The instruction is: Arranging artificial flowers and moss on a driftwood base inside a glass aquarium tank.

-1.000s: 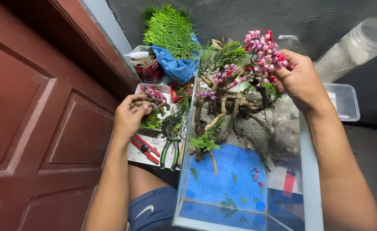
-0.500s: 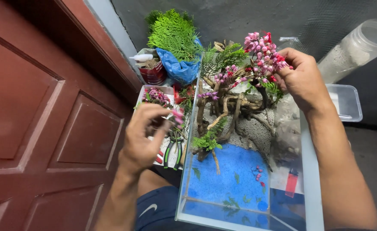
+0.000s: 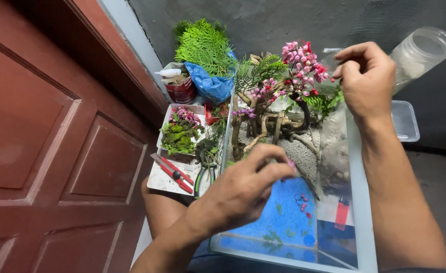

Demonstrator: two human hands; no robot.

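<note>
The left hand (image 3: pixel 243 189) covers part of the clear glass tank's (image 3: pixel 357 202) near wall and the lower twisted brown driftwood (image 3: pixel 263 126); what its fingertips pinch is too small to tell. The right hand (image 3: pixel 367 83) hides foliage behind it. The translucent plastic jar (image 3: pixel 420 53) is cut off by the right hand.

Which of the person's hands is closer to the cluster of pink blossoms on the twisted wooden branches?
Right hand, just beside the pink blossoms. Left hand is lower, over the blue gravel.

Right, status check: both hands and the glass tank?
Left hand pinching a tiny pink piece over the tank. Right hand at the pink blossoms. Nothing blocking.
</note>
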